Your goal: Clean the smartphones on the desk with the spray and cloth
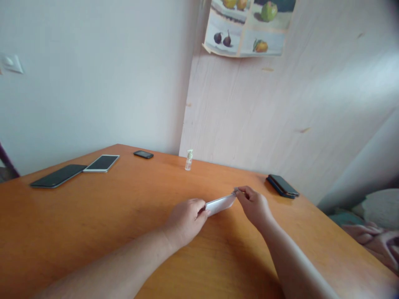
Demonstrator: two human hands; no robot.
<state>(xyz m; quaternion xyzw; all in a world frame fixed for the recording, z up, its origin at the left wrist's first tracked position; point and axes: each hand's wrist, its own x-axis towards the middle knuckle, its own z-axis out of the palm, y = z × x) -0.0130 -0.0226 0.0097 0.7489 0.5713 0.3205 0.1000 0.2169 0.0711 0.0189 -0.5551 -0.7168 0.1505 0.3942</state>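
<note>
Gripping one end of a flat white thing (pixel 220 205) in the left hand (pixel 188 220), pinching the other end with the right hand (pixel 254 204). Holding it tilted over the table (pixel 149 191). Facing a pump bottle (pixel 188 161) beyond. Having a dark stack (pixel 282 186) off to the right, and a phone (pixel 143 154), white tablet (pixel 102 163) and black tablet (pixel 59 176) off to the left.
</note>
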